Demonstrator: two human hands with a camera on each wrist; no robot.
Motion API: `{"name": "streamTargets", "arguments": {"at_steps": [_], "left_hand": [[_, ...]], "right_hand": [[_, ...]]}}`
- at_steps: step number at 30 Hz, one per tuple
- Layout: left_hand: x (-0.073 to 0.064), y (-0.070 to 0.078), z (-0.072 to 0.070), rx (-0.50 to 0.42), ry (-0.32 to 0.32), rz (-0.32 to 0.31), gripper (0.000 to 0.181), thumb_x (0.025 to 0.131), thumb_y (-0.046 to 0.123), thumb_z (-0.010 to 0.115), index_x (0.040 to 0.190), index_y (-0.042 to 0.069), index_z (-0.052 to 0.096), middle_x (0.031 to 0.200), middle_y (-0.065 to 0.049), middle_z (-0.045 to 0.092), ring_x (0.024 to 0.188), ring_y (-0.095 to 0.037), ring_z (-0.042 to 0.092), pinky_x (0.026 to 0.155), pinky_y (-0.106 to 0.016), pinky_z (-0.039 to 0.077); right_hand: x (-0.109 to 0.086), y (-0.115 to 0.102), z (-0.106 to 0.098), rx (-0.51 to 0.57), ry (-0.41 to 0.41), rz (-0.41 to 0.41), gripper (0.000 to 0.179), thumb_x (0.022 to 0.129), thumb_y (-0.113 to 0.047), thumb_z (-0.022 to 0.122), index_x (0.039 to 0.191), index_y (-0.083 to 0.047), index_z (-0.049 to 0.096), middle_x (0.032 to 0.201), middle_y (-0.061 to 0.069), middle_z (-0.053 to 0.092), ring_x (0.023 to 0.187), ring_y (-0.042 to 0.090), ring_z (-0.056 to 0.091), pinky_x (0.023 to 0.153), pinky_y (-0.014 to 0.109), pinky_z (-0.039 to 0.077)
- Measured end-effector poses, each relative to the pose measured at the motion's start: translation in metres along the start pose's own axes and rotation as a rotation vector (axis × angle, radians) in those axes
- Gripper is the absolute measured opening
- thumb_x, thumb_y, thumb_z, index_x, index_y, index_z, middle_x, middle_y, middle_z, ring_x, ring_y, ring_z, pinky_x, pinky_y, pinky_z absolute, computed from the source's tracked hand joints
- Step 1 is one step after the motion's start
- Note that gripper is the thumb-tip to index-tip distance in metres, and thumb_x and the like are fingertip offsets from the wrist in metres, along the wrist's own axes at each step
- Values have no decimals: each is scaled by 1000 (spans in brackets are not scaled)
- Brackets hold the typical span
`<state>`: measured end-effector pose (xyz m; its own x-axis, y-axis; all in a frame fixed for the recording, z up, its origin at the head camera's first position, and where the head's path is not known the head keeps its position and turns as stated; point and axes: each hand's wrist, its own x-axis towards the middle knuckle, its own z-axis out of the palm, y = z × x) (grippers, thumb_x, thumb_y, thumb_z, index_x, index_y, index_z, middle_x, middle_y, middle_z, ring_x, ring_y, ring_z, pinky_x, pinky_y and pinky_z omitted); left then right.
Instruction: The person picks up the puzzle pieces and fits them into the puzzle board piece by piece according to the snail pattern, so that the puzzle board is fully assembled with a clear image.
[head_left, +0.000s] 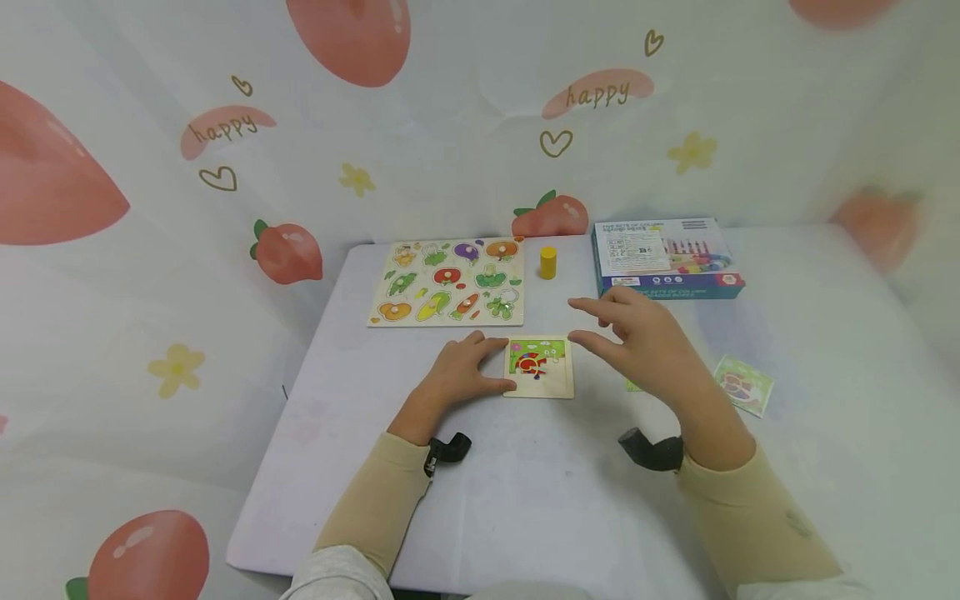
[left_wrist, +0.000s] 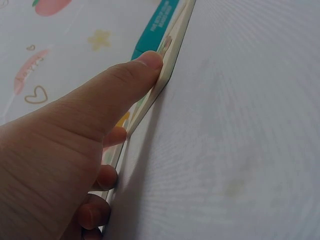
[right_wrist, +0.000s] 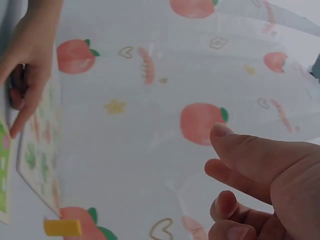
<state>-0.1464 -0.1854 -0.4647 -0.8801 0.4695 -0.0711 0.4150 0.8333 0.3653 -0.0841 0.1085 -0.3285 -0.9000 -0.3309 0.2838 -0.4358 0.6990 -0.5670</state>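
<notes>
A small square wooden jigsaw board (head_left: 551,385) lies mid-table, its upper part filled with green and red picture pieces (head_left: 531,363) and its lower part bare wood. My left hand (head_left: 465,367) touches the board's left side, thumb near the front corner and index finger near the back one. Seen from the left wrist, the straight thumb (left_wrist: 135,75) presses the board's edge. To the right of the board hovers my right hand (head_left: 645,342), thumb and index finger apart with nothing between them. A green piece (head_left: 632,385) shows partly beneath it; the rest is hidden.
Behind the jigsaw lies a vegetable peg puzzle (head_left: 447,283). A yellow cylinder (head_left: 548,262) stands beside it, and a flat teal box (head_left: 667,258) lies at the back right. Near my right wrist is a square picture piece (head_left: 744,385). A fruit-print cloth (head_left: 450,125) hangs behind the table.
</notes>
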Motion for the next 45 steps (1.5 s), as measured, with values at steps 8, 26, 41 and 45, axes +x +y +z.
{"name": "streamTargets", "arguments": {"at_steps": [8, 26, 41, 45], "left_hand": [[-1, -1, 1, 6, -4, -1, 82, 80, 67, 77, 148, 26, 57, 105, 4, 53, 79, -20, 44, 71, -32, 38], [-1, -1, 2, 9, 4, 2, 82, 80, 67, 77, 149, 26, 57, 103, 5, 53, 78, -19, 44, 70, -30, 39], [-1, 1, 1, 7, 2, -7, 83, 81, 67, 76, 149, 26, 56, 104, 4, 52, 80, -20, 44, 72, -32, 38], [-1, 1, 1, 11, -3, -9, 82, 81, 67, 76, 149, 26, 56, 103, 5, 52, 80, -20, 44, 71, -32, 38]], "right_hand": [[-11, 4, -20, 16, 158, -137, 45, 83, -17, 87, 126, -13, 75, 84, -3, 47, 67, 12, 37, 58, 25, 30], [-34, 28, -68, 14, 315, -217, 47, 76, -2, 88, 122, -5, 76, 87, -2, 53, 67, 5, 35, 62, 20, 29], [-51, 57, -93, 11, 318, -118, 43, 76, 1, 87, 117, -1, 75, 91, -15, 54, 72, 1, 41, 66, 15, 32], [-54, 67, -94, 16, 306, -59, 45, 76, 2, 87, 118, -4, 75, 92, -18, 54, 71, 1, 42, 64, 15, 32]]}}
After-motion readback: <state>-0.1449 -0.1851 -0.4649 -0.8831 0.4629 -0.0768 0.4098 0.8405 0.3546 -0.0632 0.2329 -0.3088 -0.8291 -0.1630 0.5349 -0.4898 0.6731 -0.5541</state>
